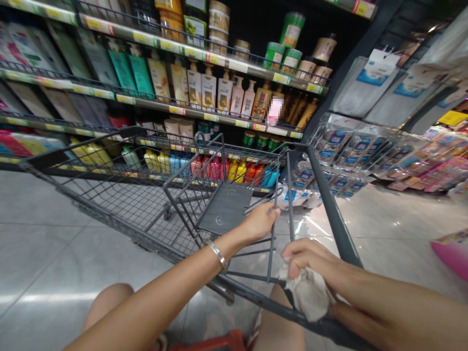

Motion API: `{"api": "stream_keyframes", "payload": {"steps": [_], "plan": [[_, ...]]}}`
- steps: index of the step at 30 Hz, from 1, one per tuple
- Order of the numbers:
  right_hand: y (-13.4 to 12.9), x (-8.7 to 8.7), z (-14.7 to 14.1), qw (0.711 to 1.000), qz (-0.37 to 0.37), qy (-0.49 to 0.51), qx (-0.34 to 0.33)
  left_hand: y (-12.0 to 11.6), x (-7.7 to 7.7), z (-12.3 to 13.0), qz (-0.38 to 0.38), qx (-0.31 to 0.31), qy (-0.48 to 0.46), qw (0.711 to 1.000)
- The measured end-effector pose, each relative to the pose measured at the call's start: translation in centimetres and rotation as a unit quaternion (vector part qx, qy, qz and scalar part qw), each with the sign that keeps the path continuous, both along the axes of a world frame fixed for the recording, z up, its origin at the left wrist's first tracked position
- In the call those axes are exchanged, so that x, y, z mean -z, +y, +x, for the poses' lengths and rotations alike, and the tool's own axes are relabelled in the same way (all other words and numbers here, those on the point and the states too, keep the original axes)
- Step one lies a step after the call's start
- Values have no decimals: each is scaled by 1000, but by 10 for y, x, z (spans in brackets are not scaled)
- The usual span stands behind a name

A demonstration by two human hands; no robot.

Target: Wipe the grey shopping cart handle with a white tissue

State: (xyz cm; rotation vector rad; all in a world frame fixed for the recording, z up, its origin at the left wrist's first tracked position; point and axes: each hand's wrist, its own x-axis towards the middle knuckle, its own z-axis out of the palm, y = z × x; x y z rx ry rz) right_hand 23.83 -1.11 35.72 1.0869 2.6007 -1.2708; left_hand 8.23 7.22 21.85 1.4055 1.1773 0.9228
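Observation:
A grey wire shopping cart (120, 219) stands in front of me, its handlebar (331, 209) on the right side. My left hand (261, 222), with a silver bracelet (216, 254) on the wrist, is closed around a thin bar of the cart's child-seat frame. Just below the left hand's reach lies the dark seat flap (226, 207). My right hand (310, 258) grips a crumpled whitish cloth (309, 295) against the cart's near frame, by the lower end of the handlebar. The right fingertips curl over the cloth and are partly hidden.
Shelves of pump bottles (208, 87) and jars (274, 54) run behind the cart. Clear packaged goods (358, 144) hang at the right on a rack. My knees are close beneath the cart, and an orange-red object (226, 341) sits at the bottom edge. Grey tiled floor (44, 234) surrounds the wheels.

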Motion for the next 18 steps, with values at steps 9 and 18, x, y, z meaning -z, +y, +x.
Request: {"api": "stream_keyframes", "payload": {"steps": [9,18], "plan": [[3,10,-18,996,26,27,-81,-1,2,0,8,-8,13,1000],[25,31,-30,979,158,113,62,8,4,1,7,30,-13,999]]}}
